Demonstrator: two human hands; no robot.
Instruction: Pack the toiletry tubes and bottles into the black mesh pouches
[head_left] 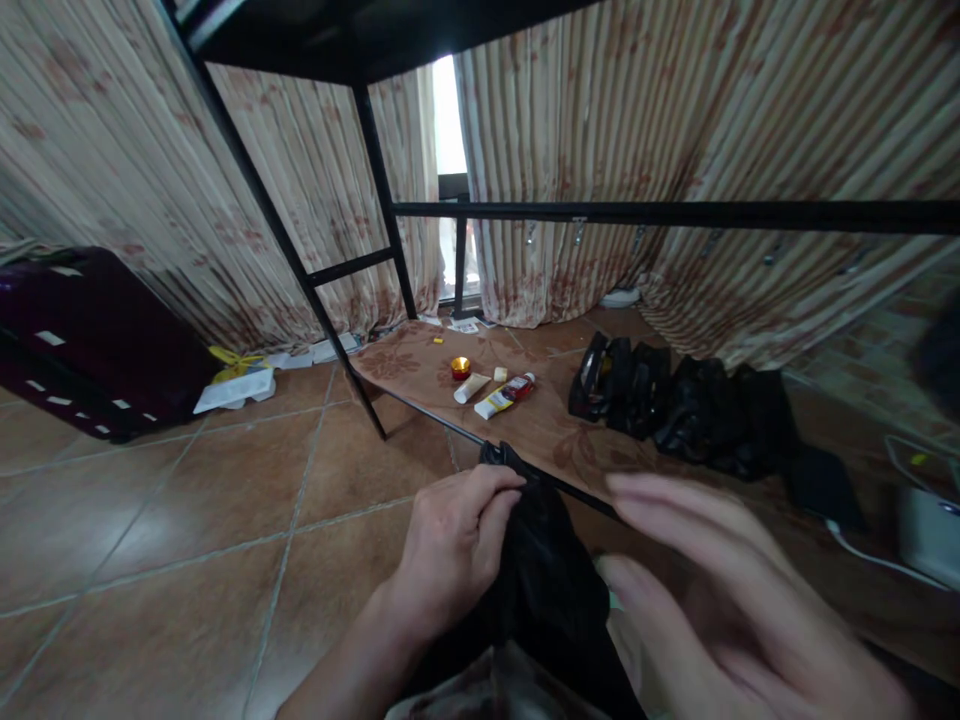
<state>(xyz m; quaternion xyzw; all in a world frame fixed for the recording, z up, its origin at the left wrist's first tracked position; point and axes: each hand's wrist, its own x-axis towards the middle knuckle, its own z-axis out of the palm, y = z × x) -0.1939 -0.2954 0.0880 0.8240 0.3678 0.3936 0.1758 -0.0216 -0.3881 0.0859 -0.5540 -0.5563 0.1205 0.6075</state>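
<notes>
My left hand (456, 540) is closed in a pinch on the gathered top edge of a black bag-like thing (551, 550) with a soft, slightly shiny surface. That thing hangs over my lap, and its lower part is hidden. To its right, my right hand (720, 590) is raised with thumb and fingers apart, blurred and holding nothing. Beyond the hands, on a brown floral cloth (405, 360), lie a beige tube (471, 388), a white and yellow tube (493, 400), a small bottle of red liquid (520, 386), a small pale block (500, 374) and a red and gold cup-like piece (460, 368).
A black metal frame (255, 180) rises on the left, with a rail (675, 215) crossing behind the cloth. Several folded black bags (675, 400) stand in a row on the right. A dark suitcase (82, 330) stands far left; a white cable (885, 562) lies at right.
</notes>
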